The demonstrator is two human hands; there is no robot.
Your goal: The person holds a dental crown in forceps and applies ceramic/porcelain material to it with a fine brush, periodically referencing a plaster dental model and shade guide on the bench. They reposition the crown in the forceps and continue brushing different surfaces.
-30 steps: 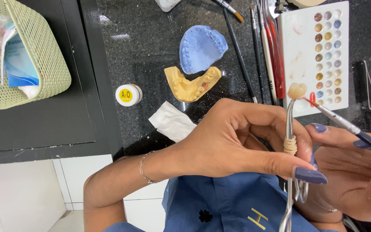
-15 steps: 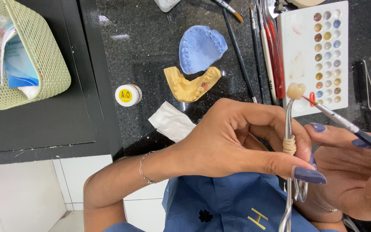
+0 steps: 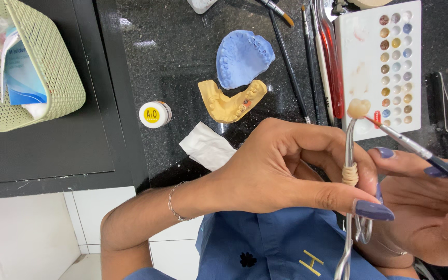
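The left hand (image 3: 286, 171) gripped metal tweezers (image 3: 349, 207) bearing a small tooth crown (image 3: 359, 108), raised just before the white palette (image 3: 374, 67). The right hand (image 3: 426, 207) held a thin brush (image 3: 416, 150), its tip touching the crown. Blue (image 3: 242, 57) and yellow (image 3: 229, 101) moulds lay on the bench (image 3: 182, 62), left of the palette.

A small cream tooth crown (image 3: 359, 108) sits upright atop metal tweezers (image 3: 349, 171), a fine brush (image 3: 421, 153) tip touching it.
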